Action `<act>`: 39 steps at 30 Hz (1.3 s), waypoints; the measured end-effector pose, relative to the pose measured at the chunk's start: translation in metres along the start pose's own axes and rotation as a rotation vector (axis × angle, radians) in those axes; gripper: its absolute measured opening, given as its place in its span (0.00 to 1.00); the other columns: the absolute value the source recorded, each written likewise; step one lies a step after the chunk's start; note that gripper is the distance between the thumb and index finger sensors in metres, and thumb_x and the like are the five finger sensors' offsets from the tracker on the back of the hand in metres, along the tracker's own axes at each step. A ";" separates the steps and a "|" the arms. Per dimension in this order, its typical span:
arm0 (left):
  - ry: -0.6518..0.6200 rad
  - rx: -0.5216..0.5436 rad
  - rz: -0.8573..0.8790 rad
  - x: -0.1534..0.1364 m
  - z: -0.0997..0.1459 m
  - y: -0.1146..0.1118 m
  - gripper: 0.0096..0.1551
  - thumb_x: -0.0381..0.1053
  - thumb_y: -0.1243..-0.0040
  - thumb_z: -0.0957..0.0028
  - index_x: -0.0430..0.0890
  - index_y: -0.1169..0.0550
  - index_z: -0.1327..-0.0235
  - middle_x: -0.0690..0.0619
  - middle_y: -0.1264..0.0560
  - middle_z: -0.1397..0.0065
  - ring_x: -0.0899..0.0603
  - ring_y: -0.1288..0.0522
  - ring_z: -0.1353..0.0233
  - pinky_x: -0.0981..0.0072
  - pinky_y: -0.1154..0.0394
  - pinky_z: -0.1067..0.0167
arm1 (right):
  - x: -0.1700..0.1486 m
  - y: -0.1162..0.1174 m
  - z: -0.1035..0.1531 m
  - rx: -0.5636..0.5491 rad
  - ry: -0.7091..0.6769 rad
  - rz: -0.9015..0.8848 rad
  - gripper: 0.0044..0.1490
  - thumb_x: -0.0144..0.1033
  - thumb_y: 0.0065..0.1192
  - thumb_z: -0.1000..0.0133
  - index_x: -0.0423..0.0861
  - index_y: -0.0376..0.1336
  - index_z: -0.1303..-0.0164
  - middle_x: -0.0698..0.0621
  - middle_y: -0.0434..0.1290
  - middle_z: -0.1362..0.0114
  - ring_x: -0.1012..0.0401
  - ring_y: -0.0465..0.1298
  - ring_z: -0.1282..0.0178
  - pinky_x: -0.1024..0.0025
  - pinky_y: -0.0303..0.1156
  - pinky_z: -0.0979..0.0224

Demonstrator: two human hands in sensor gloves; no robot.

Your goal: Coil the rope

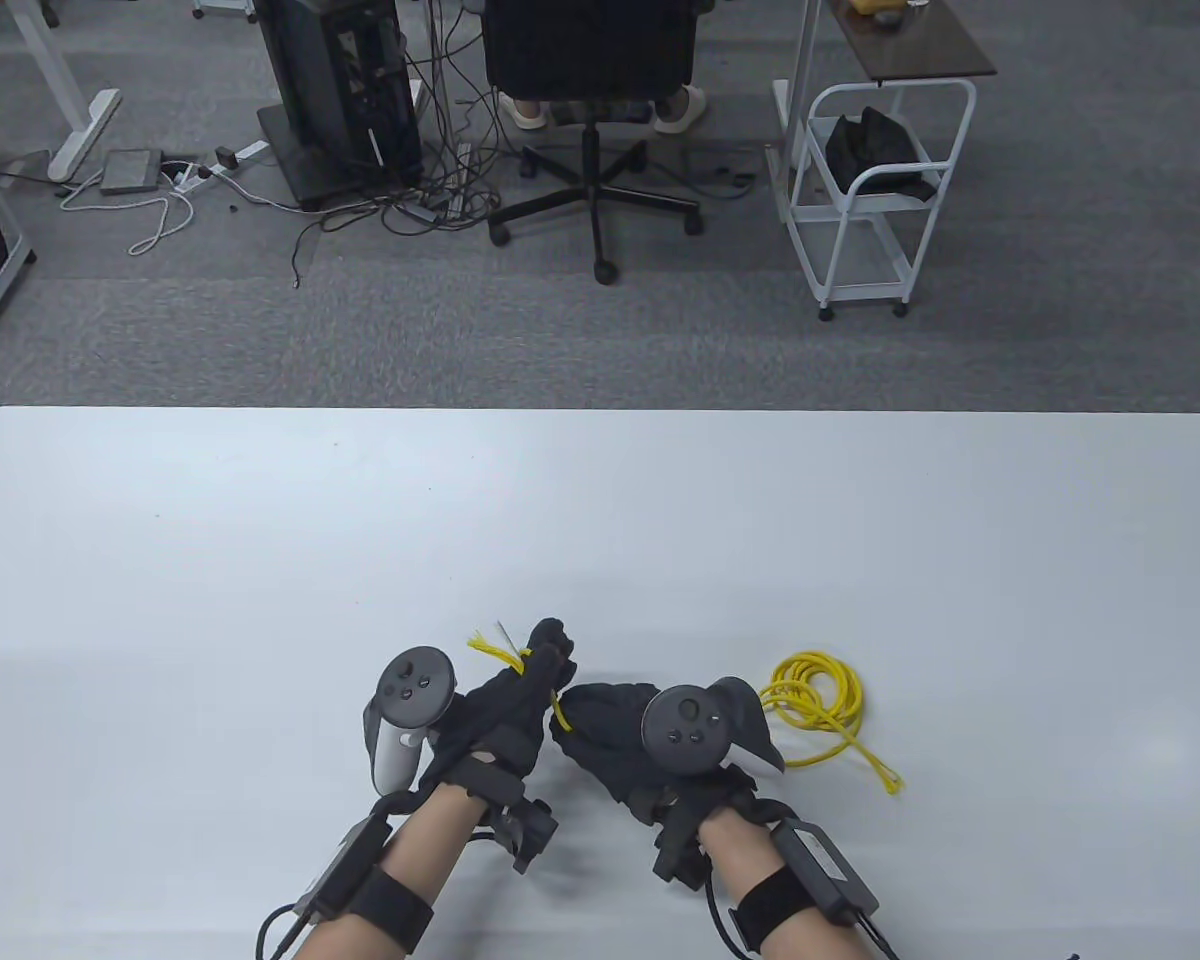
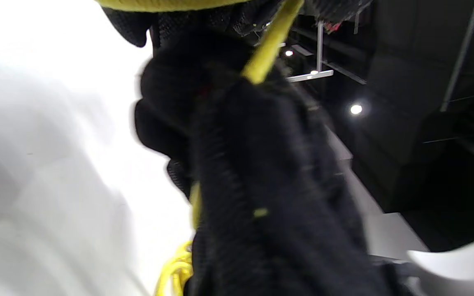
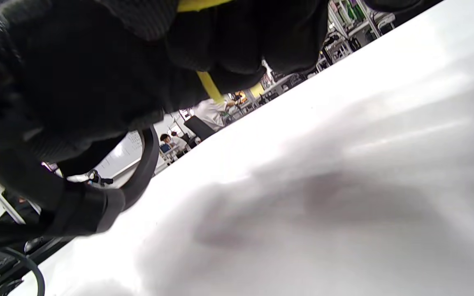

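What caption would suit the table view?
Both gloved hands, left hand and right hand, grip a yellow rope on a white table.

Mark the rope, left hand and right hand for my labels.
rope (image 1: 820, 695), table view, on the coiled loops.
left hand (image 1: 505, 715), table view, on the glove's back.
right hand (image 1: 605, 725), table view, on the glove's back.

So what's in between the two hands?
A short stretch of the yellow rope runs between the left hand and the right hand, which sit close together. The table view shows it best.
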State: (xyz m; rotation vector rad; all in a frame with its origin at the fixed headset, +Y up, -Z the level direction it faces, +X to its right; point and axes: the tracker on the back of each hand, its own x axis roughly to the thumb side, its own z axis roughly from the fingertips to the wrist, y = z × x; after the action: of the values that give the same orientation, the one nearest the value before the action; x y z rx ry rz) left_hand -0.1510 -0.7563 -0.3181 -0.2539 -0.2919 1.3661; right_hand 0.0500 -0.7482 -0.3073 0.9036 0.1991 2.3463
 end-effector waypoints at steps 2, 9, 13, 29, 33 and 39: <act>-0.041 -0.026 0.035 0.002 0.000 -0.001 0.36 0.62 0.64 0.35 0.48 0.40 0.16 0.42 0.42 0.12 0.35 0.36 0.17 0.50 0.40 0.23 | -0.003 0.001 0.000 0.034 0.016 0.003 0.25 0.45 0.53 0.36 0.48 0.63 0.32 0.41 0.68 0.24 0.40 0.71 0.29 0.27 0.56 0.27; -0.150 -0.089 0.191 0.010 -0.001 -0.010 0.33 0.62 0.60 0.36 0.51 0.32 0.20 0.45 0.35 0.14 0.38 0.30 0.19 0.54 0.36 0.24 | -0.014 0.004 -0.001 0.138 0.079 -0.001 0.25 0.46 0.52 0.36 0.47 0.64 0.32 0.41 0.70 0.26 0.40 0.72 0.31 0.29 0.57 0.27; -0.167 -0.102 0.266 0.014 0.000 -0.011 0.33 0.63 0.57 0.38 0.51 0.27 0.24 0.45 0.25 0.20 0.42 0.19 0.28 0.59 0.26 0.30 | -0.018 0.004 -0.001 0.146 0.101 0.007 0.26 0.46 0.52 0.36 0.46 0.64 0.32 0.41 0.70 0.26 0.40 0.72 0.31 0.29 0.57 0.27; -0.062 -0.323 0.106 0.010 -0.008 -0.022 0.29 0.61 0.46 0.38 0.46 0.18 0.35 0.47 0.10 0.45 0.49 0.08 0.54 0.64 0.15 0.51 | -0.032 -0.016 0.007 0.004 0.172 0.015 0.25 0.47 0.56 0.37 0.47 0.64 0.34 0.42 0.71 0.27 0.41 0.73 0.31 0.28 0.57 0.27; -0.016 -0.424 0.051 0.007 -0.010 -0.027 0.29 0.62 0.48 0.38 0.46 0.16 0.38 0.46 0.09 0.46 0.49 0.08 0.55 0.63 0.16 0.50 | -0.038 -0.026 0.012 -0.059 0.191 -0.043 0.25 0.46 0.57 0.37 0.47 0.64 0.34 0.42 0.71 0.27 0.41 0.73 0.31 0.28 0.57 0.27; 0.083 -0.505 -0.107 0.002 -0.011 -0.032 0.31 0.63 0.52 0.36 0.46 0.15 0.39 0.43 0.10 0.44 0.46 0.08 0.52 0.61 0.17 0.48 | -0.041 -0.033 0.014 -0.111 0.188 -0.130 0.25 0.46 0.58 0.37 0.46 0.64 0.34 0.42 0.70 0.26 0.41 0.73 0.31 0.27 0.56 0.27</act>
State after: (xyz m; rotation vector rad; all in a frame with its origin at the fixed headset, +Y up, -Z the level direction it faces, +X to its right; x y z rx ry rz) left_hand -0.1179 -0.7608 -0.3169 -0.7022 -0.5717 1.1562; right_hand 0.0996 -0.7468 -0.3310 0.5989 0.1949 2.2949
